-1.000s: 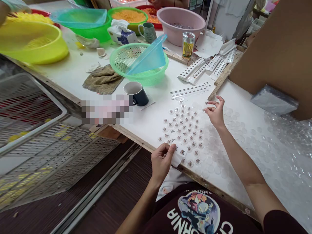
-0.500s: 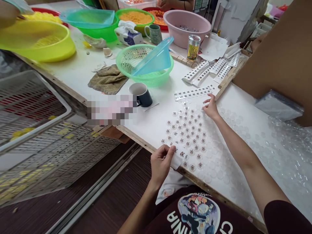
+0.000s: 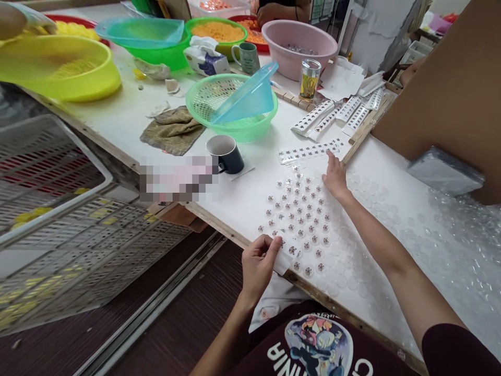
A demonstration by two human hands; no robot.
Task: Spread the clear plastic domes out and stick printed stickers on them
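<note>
My left hand [image 3: 260, 263] pinches a white strip of small animal-face stickers [image 3: 287, 256] between thumb and fingers at the table's near edge. Beyond it lie many clear round discs [image 3: 300, 219], each bearing one such sticker. My right hand [image 3: 335, 175] reaches over the far side of these discs. Its fingers are partly stretched, and a fingertip is at the right part of another sticker strip [image 3: 305, 151] lying flat; I see nothing held in it. Plain clear discs [image 3: 348, 261] are spread under and beside my right forearm.
A dark mug [image 3: 230, 156] stands left of the discs, near a green colander [image 3: 242, 133]. Behind are a glass of yellow drink [image 3: 309, 81], a pink basin [image 3: 299, 57] and more sticker strips [image 3: 313, 117]. A wooden edge strip [image 3: 364, 128] borders the right. Other people's hands show at the back.
My right hand has shifted slightly left, its spread fingers drawing closer together and reaching to the flat sticker strip. My left hand stays in place with its strip.
</note>
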